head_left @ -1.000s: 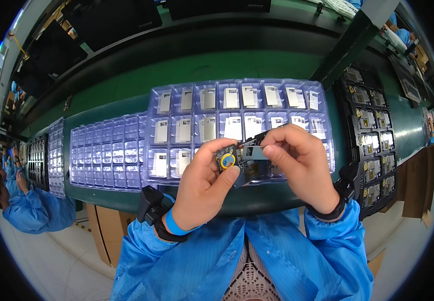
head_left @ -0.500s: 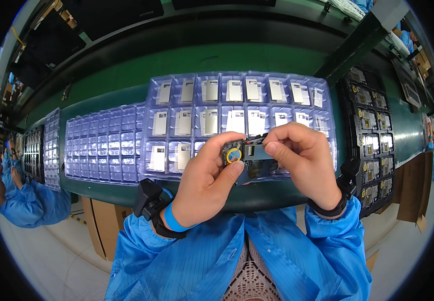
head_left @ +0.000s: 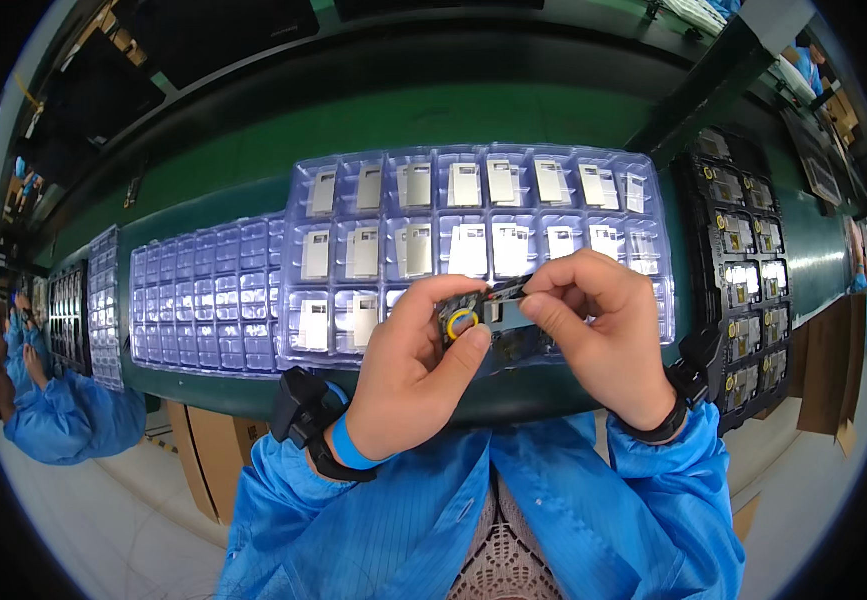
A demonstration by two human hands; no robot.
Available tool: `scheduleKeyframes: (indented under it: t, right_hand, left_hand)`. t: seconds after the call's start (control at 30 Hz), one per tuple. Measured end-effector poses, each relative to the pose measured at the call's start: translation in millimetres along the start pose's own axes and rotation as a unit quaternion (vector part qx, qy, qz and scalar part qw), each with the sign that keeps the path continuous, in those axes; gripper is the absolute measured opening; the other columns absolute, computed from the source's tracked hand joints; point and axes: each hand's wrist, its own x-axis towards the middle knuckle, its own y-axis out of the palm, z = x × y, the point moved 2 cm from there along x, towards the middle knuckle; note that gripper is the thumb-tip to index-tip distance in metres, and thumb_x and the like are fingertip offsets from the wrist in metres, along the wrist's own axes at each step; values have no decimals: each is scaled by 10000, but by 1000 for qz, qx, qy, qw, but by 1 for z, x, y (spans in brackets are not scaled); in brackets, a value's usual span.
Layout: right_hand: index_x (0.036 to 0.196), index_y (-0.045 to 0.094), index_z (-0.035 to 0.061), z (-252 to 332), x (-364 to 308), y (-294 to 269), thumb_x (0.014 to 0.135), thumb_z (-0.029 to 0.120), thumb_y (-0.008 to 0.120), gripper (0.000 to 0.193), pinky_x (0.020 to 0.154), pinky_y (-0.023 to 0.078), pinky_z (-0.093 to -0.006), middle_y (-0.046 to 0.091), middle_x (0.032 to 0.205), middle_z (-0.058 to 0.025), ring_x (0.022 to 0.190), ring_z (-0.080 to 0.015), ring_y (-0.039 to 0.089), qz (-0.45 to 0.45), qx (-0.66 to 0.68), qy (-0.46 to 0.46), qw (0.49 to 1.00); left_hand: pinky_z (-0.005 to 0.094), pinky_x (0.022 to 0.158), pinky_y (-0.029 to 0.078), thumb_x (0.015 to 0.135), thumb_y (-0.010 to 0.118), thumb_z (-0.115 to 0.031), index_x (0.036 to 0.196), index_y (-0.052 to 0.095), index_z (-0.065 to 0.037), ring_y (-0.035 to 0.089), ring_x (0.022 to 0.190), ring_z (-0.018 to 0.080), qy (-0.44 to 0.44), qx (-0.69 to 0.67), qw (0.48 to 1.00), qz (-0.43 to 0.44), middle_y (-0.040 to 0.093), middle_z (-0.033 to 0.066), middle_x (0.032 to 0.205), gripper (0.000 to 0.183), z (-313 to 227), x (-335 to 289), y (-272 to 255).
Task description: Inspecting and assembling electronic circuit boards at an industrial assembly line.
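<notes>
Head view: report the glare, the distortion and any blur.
Head view: fisheye bending bows the green bench edge into an arc, with black corners; overhead light glares white off the clear plastic blister tray and the black parts tray; the small black part with a yellow ring between left hand and right hand stays sharp.

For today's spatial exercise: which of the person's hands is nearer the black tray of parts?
Right. The right hand is beside the black tray at the right; the left hand is farther off, across the small part both hold.
</notes>
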Motion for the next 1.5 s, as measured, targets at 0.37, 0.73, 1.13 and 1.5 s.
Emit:
scheduleKeyframes:
  t: [0.37,0.73,1.13,1.5]
  right_hand:
    - [765,629,16,9,-6,-3,683,-9,653,89,497,421,-260,570,668,-80,564,-169,543,-27,-56,-83,995]
    - [754,615,2,0,2,-8,724,1,621,31,524,371,-252,531,650,-55,587,-132,485,26,-57,-49,997]
    - [735,622,27,9,-5,-6,710,44,628,31,507,415,-320,543,638,-102,560,-245,535,-18,-84,-44,995]
    - [703,603,18,11,-13,-2,627,-11,711,135,472,421,-219,554,690,-51,558,-105,538,-91,-119,-139,979]
  left_hand:
    - [164,571,360,847,502,17,1108,418,-7,440,701,24,35,6,999,-30,506,17,874,275,3,1,4]
    - [153,541,327,841,491,33,1181,389,-16,403,668,4,-9,46,998,41,502,5,852,359,-1,-1,-1]
    - [160,539,342,848,497,18,1141,407,-13,421,651,19,21,22,1000,5,500,2,816,307,-1,-1,10]
    - [163,588,381,827,515,32,1045,428,-30,462,699,31,40,18,997,-69,504,16,826,243,1,-3,11]
